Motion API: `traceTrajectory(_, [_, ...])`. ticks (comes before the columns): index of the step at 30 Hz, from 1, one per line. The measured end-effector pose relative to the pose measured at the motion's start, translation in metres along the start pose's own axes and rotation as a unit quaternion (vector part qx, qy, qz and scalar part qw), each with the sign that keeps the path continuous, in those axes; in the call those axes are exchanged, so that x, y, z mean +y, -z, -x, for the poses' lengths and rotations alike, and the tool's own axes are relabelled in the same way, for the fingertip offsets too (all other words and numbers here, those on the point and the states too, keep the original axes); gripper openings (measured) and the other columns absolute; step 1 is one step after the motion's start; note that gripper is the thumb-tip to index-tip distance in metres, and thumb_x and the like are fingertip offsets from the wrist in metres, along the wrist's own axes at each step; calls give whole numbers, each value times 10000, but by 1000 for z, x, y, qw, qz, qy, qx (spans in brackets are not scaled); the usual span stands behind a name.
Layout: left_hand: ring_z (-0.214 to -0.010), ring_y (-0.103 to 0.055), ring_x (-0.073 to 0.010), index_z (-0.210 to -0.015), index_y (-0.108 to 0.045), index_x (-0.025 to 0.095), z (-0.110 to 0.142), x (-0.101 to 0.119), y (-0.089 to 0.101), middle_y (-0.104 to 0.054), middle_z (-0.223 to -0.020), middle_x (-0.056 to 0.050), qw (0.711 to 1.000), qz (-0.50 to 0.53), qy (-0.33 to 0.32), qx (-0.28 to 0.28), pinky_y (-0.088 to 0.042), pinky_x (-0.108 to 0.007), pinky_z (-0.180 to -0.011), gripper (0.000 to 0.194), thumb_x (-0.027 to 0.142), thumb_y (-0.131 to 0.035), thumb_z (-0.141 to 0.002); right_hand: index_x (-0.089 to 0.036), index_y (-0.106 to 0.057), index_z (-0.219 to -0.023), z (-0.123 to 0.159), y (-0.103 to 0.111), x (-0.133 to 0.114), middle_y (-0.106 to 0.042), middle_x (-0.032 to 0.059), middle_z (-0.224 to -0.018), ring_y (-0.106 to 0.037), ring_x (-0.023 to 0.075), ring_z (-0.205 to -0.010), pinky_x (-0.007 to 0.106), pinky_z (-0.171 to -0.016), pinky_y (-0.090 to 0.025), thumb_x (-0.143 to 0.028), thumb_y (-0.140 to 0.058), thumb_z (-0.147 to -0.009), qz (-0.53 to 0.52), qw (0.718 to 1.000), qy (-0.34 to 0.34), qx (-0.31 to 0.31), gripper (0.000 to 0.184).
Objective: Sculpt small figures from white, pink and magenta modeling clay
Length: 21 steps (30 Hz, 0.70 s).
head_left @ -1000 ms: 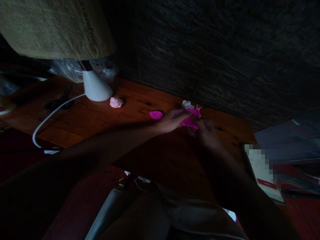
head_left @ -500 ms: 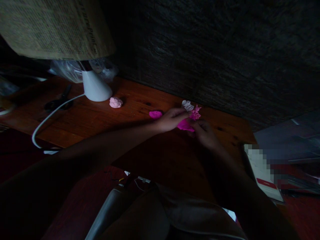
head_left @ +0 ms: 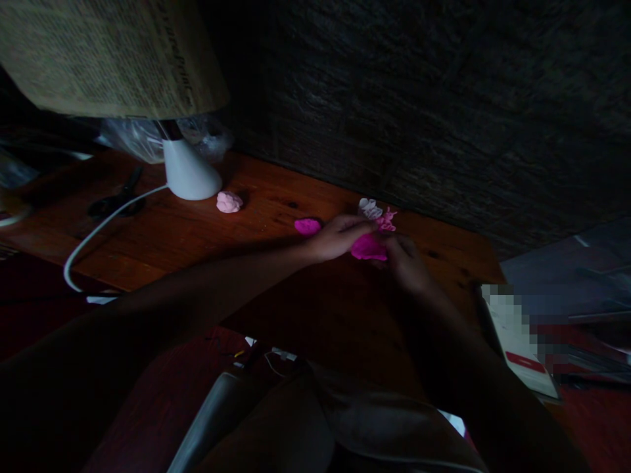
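Observation:
A flat piece of bright pink modelling clay is pinched between my two hands above the wooden table. My left hand grips its left and upper edge, thumb on top. On the other side, my right hand has its fingers closed on the right edge. Just behind the hands lie a white flower-like piece and a pink flower-like piece. A second bright pink lump rests beside my left wrist, and a pale pink lump sits farther left.
A lamp with a white base and a printed shade stands at the left, its white cable looping over the table edge. Dark scissors lie beside it. A dark stone-textured wall rises behind the table.
The pink clay between my hands has shifted slightly and shows more of its flat face. My right hand has moved a little to the right; other things stay put.

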<state>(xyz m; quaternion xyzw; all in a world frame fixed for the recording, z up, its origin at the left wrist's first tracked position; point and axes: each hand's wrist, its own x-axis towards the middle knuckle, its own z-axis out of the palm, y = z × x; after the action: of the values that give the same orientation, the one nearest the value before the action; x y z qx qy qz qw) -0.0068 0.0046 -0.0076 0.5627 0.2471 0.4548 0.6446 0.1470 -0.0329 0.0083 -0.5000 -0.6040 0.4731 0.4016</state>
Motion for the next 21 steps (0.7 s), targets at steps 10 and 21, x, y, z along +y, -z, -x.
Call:
traceTrajectory(10, [-603, -480, -63, -727, -618, 122, -1, 2, -1, -544, -655, 41, 999, 6, 23, 21, -361, -211, -605, 176, 196, -597, -885, -205, -555, -549, 1, 2, -4, -451, -29, -538, -350, 94, -482, 261, -474, -290, -451, -647, -761, 33, 998, 29, -46, 338])
traceTrajectory(21, [-482, -309, -72, -557, -448, 180, 5, 6, -5, -368, -499, 42, 995, -16, 96, -13, -210, -277, -502, 452, 313, -512, -985, -225, -558, -531, -1, 4, 2, -509, -11, -539, -419, 127, -509, 264, -474, -351, -606, -694, -755, 29, 999, 46, 2, 463])
